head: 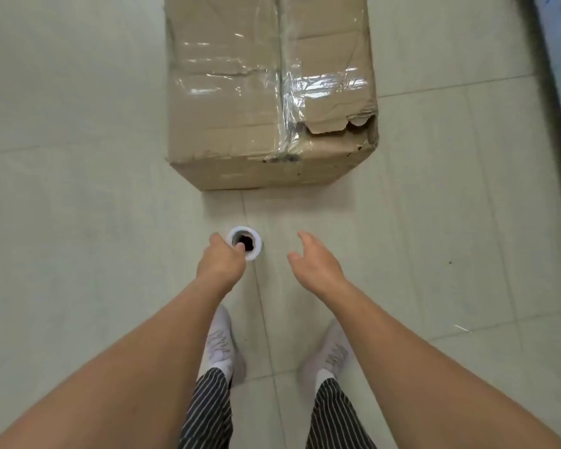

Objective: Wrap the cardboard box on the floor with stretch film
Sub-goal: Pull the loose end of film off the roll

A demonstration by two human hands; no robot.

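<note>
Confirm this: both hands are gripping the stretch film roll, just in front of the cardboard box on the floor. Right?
Not quite. Only the left hand grips the stretch film roll; the right hand is open beside it, holding nothing. The head view shows this. The roll is in front of the cardboard box on the floor.

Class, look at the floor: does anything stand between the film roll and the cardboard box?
Nothing visible does. Only floor tiles lie between the film roll, gripped by the left hand, and the cardboard box ahead.
</note>
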